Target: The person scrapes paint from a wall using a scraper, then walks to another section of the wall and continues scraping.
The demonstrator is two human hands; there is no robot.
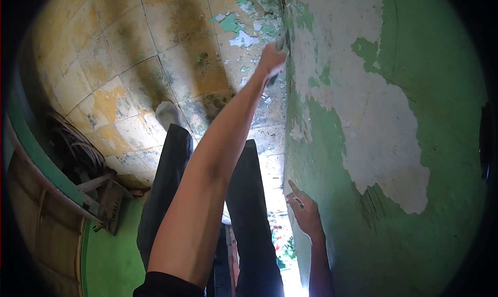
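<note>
My left hand (273,62) reaches far forward, closed round a scraper (282,40) held at the edge of the wall. Motion blur and my fingers hide much of the tool. Beside it the wall has a large bare pale patch (381,126) where the green paint is gone, with ragged edges. Lower down, my right hand (306,211) is close beside the green wall (321,157); its index finger is stretched out, the other fingers are partly bent, and no tool shows in it.
Green and white paint flakes (241,30) lie on the stained tile floor (124,43) along the wall's foot. My dark-trousered legs (254,209) and a light-coloured sock (167,113) are below. A coil of hose or cable (78,141) and a wooden piece (110,201) are at left.
</note>
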